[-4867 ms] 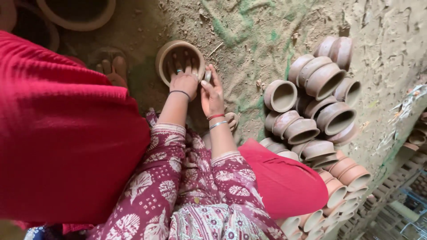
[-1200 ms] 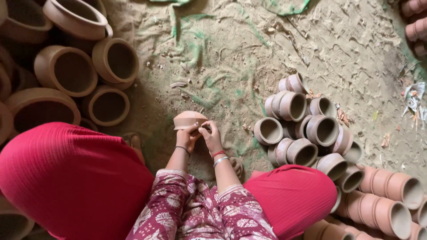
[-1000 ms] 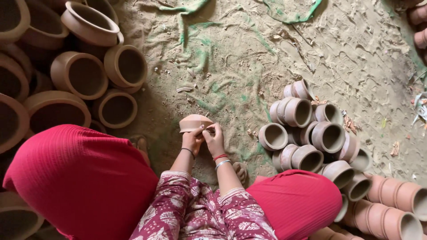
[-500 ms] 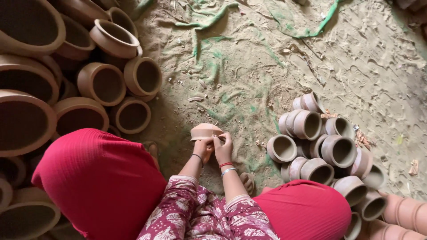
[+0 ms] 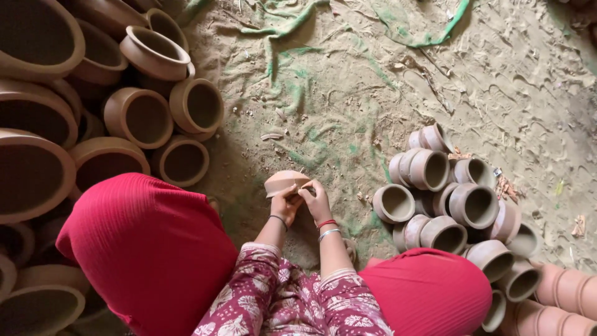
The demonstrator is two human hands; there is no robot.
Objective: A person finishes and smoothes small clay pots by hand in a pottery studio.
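Hands: two, left hand (image 5: 285,207) and right hand (image 5: 317,200), both gripping one small round unglazed terracotta clay pot (image 5: 285,183) above sandy ground (image 5: 348,93). Small clay cups (image 5: 444,199) are lying heaped rightward, roughly fifteen; large clay pots (image 5: 140,115), leftward.

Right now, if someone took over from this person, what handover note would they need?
Left hand and right hand together hold one small clay pot, mouth turned down, above the sandy ground.
Small pots lie heaped to the right, big pots to the left.
Done: one pot picked up and in hand.
Left: cannot tell which pots are finished.
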